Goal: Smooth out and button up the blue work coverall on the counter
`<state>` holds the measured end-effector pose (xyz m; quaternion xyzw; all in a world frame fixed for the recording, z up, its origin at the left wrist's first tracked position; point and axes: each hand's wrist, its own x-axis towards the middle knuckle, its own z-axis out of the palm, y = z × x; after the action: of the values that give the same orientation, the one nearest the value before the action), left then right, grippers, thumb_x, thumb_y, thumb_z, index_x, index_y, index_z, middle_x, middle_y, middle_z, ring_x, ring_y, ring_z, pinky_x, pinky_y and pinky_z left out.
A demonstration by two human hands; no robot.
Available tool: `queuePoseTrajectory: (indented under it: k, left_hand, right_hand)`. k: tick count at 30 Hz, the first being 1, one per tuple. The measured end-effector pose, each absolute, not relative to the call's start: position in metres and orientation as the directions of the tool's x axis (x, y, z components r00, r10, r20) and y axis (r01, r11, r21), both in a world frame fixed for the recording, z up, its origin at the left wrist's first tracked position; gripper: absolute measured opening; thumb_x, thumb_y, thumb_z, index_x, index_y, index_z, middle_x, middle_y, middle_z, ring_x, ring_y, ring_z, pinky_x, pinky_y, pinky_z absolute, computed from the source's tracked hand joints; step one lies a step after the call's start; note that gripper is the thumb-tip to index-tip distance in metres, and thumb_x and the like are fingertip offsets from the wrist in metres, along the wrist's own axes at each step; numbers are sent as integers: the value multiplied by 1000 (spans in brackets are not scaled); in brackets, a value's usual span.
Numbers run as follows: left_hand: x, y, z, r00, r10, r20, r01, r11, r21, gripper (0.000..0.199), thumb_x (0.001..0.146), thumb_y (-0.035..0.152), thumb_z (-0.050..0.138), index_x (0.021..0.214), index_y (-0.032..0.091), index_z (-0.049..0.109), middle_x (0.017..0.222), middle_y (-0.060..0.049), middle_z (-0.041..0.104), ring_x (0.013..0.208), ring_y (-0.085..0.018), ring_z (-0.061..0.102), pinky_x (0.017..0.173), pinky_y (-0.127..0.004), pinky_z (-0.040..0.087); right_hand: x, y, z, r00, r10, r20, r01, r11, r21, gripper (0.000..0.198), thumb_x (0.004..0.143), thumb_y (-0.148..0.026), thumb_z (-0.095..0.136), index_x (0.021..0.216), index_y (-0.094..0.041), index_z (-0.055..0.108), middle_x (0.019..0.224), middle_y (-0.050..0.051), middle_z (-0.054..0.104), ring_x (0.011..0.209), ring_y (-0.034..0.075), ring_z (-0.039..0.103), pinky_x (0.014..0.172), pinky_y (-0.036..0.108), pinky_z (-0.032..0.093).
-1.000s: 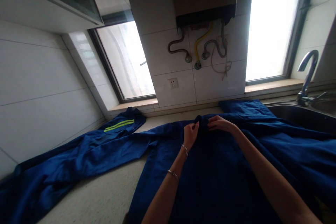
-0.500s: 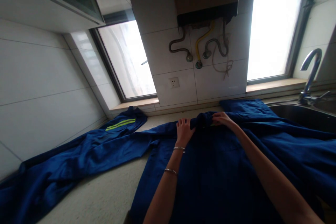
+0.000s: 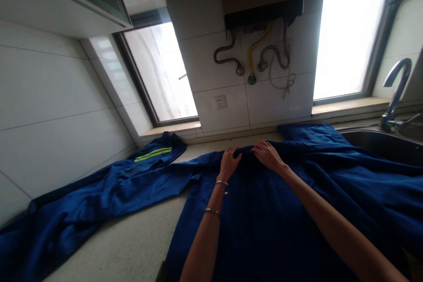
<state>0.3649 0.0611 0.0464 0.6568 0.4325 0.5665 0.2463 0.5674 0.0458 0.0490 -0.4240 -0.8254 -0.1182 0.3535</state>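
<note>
Left hand (image 3: 230,162) pinches garment (image 3: 264,202) near the back edge of the counter (image 3: 125,238); right hand (image 3: 269,156) lies alongside, grip unclear. Even tension should prevent creases.

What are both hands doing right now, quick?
Left hand: closed, holding the blue cloth at its far edge.
Right hand: touching it; can't tell if gripping.

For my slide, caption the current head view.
Left hand and right hand on blue cloth draped over a counter.
</note>
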Motion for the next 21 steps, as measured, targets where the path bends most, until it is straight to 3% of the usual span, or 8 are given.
queuePoseTrajectory:
  k: [3,7,11,14,18,21]
  left_hand:
    - [354,68,48,-19,865,501,429,-445,786,32,57,29,80,85,18,70,82,-6,63,86,-22,58,85,-32,41]
    - [345,75,49,141,913,382,540,-394,744,17,67,33,71,71,16,70,68,-3,64,69,-19,59,72,-31,44]
    - [343,77,49,120,987,104,206,-127,970,22,70,36,68,68,14,66,56,0,57,56,-13,55,62,-28,47]
    - [342,76,48,151,988,-15,-41,22,999,23,69,36,70,71,15,62,56,1,55,54,-11,54,62,-29,50]
    - [341,76,46,151,987,-44,-160,69,985,23,68,35,72,70,16,60,55,1,53,54,-11,53,64,-31,52]
    - [343,76,44,182,983,-21,-106,41,994,26,68,38,71,76,15,62,64,-2,58,60,-13,56,64,-31,52]
  right_hand:
    - [578,53,46,-283,578,765,821,558,-119,24,90,-23,44,98,-23,67,94,7,63,96,22,49,89,37,36]
    - [586,58,47,-269,505,820,819,569,-82,22,90,-25,48,97,-22,69,90,4,66,92,20,50,85,34,38]
    - [592,58,50,-287,495,820,826,561,-50,19,89,-25,51,95,-24,70,88,2,68,92,19,49,84,33,36]
    - [590,53,54,-267,499,825,849,527,-44,19,89,-24,52,97,-26,69,91,2,67,93,20,48,84,34,35]
    - [566,41,55,-342,482,807,857,512,57,25,88,-24,51,109,-26,65,106,5,61,99,22,47,86,36,34]
    - [542,36,53,-426,469,774,842,518,149,24,89,-22,49,107,-24,64,111,7,58,101,23,46,85,36,34]
